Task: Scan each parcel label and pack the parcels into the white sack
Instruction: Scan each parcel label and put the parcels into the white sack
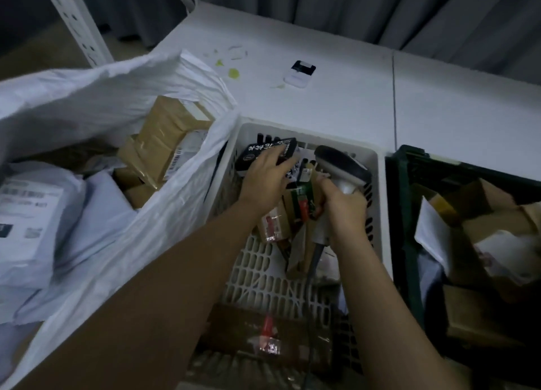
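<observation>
A white sack [164, 214] gapes open at the left of a white table [351, 102], its mouth pulled wide, apparently so parcels can drop straight in; brown taped boxes [164, 137] and pale mailers with printed labels [26, 214] already lie inside. Just beside it stands a white slatted crate [263, 275] holding the parcels yet to be handled, with a dark green crate [407, 214] of cardboard boxes to the right, all within arm's reach. The person's left hand [266, 181] reaches into the white crate, fingers curled over a black packet [263, 152] printed with white characters, seemingly lifting it for a reading. The right hand [342, 208] is wrapped round the grip of a grey handheld scanner [341, 167], its head angled towards the packet. A small black-and-white device [300, 73] sits well apart on the table.
</observation>
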